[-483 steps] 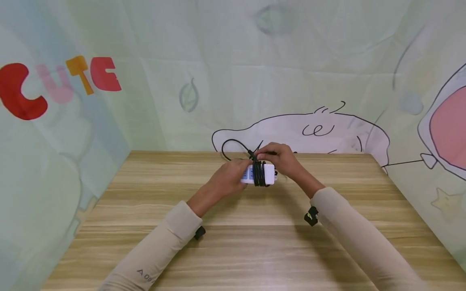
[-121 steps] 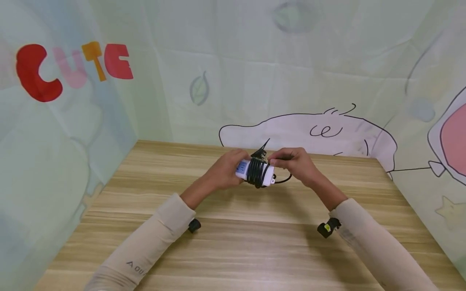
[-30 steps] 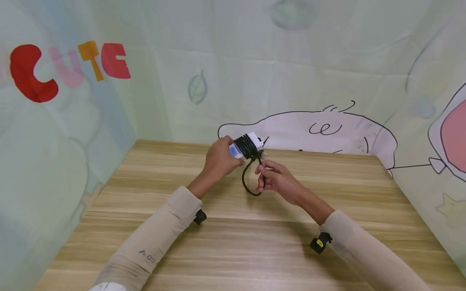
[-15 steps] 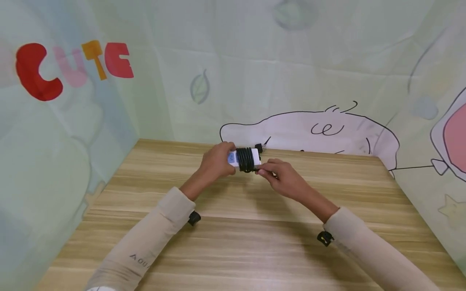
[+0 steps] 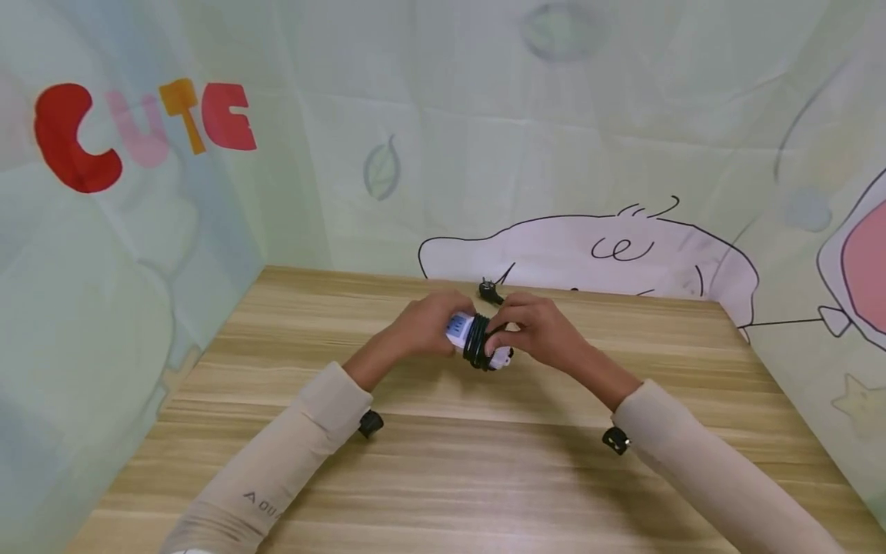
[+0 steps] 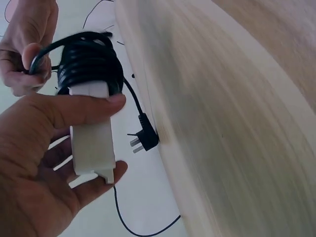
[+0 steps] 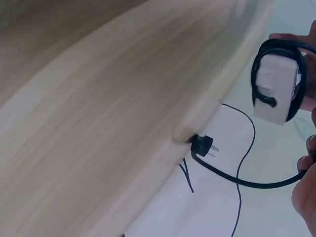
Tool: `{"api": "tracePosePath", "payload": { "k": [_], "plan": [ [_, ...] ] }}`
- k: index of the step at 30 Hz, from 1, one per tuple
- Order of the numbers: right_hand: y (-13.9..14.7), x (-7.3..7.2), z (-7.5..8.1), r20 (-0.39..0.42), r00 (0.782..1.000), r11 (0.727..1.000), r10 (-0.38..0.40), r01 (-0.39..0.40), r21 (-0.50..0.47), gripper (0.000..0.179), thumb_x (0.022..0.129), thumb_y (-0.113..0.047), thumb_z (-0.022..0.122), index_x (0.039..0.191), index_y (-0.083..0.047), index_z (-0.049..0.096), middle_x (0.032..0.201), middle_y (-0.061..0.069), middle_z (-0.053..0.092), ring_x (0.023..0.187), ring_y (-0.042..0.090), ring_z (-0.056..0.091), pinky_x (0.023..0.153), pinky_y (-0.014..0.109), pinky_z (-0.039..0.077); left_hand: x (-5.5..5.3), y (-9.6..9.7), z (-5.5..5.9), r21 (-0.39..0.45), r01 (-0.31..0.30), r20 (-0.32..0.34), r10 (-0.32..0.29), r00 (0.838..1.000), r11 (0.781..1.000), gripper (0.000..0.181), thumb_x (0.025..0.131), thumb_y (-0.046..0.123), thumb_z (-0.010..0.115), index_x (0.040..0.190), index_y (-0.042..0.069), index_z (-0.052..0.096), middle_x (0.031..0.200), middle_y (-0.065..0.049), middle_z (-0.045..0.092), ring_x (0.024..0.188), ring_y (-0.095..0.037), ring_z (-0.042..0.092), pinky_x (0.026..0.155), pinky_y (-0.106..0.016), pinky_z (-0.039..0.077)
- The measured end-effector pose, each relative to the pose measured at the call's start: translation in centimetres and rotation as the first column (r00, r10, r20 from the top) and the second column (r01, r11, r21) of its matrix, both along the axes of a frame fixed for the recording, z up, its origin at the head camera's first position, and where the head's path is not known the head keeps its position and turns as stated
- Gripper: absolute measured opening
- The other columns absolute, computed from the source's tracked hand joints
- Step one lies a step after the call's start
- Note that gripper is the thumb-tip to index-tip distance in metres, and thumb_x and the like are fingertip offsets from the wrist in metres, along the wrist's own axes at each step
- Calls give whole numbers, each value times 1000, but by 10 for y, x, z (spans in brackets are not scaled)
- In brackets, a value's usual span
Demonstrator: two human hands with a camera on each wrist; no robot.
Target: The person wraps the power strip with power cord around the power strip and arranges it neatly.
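Note:
A white power strip (image 5: 457,326) with blue socket faces is held in my left hand (image 5: 425,327) above the table. Its black cord (image 6: 89,64) is wound in several turns around the strip's far part. Thumb and fingers of the left hand grip the strip's bare end (image 6: 94,143), as the left wrist view shows. My right hand (image 5: 543,331) pinches a loose length of cord beside the coil. The plug (image 5: 490,291) hangs free on the remaining cord, its metal pins showing in the left wrist view. In the right wrist view, the right hand (image 7: 306,192) is partly cut off.
The wood-grain table (image 5: 443,477) lies under both hands. Behind it and at both sides rises a printed cloth backdrop (image 5: 332,154). A small black camera (image 5: 370,423) is on the left wrist, another (image 5: 616,440) on the right.
Over 16 seconds the cord coil has grown thicker and the loose end shorter. Within the last second the strip has come lower and tilted, and the right hand has moved up across the coil.

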State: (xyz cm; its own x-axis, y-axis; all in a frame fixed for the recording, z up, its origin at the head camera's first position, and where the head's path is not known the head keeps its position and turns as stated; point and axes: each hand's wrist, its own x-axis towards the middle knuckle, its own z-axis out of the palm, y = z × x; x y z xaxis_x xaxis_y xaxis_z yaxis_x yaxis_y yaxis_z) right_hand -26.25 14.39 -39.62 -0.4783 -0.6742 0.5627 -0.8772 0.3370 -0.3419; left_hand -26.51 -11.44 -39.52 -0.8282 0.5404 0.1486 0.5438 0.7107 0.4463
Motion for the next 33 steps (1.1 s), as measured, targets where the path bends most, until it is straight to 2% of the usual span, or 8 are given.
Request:
{"api": "tracePosePath", "payload": {
  "k": [4, 8, 13, 17, 23, 25, 29, 33],
  "plan": [
    [0, -5, 4, 96, 994, 998, 52, -48, -47, 23, 79, -6, 98, 98, -10, 87, 95, 4, 77, 81, 19, 63, 69, 25, 51, 1, 3, -1, 79, 87, -5, -87, 996, 993, 60, 68, -7, 89, 124, 12, 78, 124, -9, 79, 103, -25, 69, 82, -38, 58],
    [1, -10, 6, 142, 984, 991, 110, -98, -92, 23, 82, 1, 95, 99, -10, 85, 100, 6, 78, 87, 15, 66, 74, 24, 54, 1, 5, -1, 122, 151, -54, -145, 988, 981, 59, 69, -11, 85, 124, 9, 77, 122, -11, 80, 104, -25, 70, 88, -37, 59],
    [3, -17, 4, 121, 979, 983, 161, -149, -105, 21, 87, 6, 91, 100, -10, 83, 103, 7, 78, 96, 19, 72, 83, 23, 58, 3, 5, 0, 124, 165, -83, -155, 984, 978, 59, 69, -13, 84, 124, 8, 77, 119, -11, 80, 101, -24, 69, 88, -36, 58],
    [4, -21, 3, 62, 979, 976, 196, -189, -103, 22, 89, 10, 87, 101, -8, 82, 102, 9, 77, 96, 21, 73, 87, 24, 59, 5, 4, 0, 136, 168, -86, -158, 984, 976, 59, 68, -15, 83, 122, 8, 77, 118, -10, 79, 101, -24, 69, 86, -35, 57],
    [4, -23, 4, -41, 978, 978, 205, -206, -43, 23, 92, 14, 82, 105, -6, 80, 104, 11, 77, 97, 22, 73, 88, 28, 62, 6, 0, -1, 152, 216, -99, -202, 974, 965, 59, 65, -16, 79, 120, 7, 77, 117, -9, 80, 102, -23, 68, 89, -34, 56],
    [4, -24, 3, -36, 980, 980, 196, -197, -40, 23, 92, 11, 83, 106, -7, 79, 105, 9, 78, 96, 20, 72, 86, 28, 61, 7, -1, -1, 163, 236, -100, -222, 970, 958, 60, 65, -16, 79, 120, 7, 77, 117, -9, 79, 102, -22, 68, 90, -34, 55],
    [4, -27, 1, 27, 987, 986, 157, -155, -68, 23, 91, 6, 86, 107, -9, 79, 102, 4, 79, 94, 15, 70, 84, 23, 57, 9, 1, 0, 199, 281, -98, -266, 959, 939, 61, 65, -16, 77, 122, 7, 76, 118, -8, 79, 102, -20, 66, 89, -32, 54],
    [3, -30, -1, 39, 987, 982, 155, -149, -112, 23, 91, 9, 84, 107, -6, 79, 102, 7, 79, 94, 17, 72, 86, 22, 57, 12, 3, 1, 232, 264, -92, -249, 964, 936, 63, 65, -15, 78, 124, 8, 75, 118, -9, 78, 101, -20, 66, 85, -30, 55]
  ]
}}
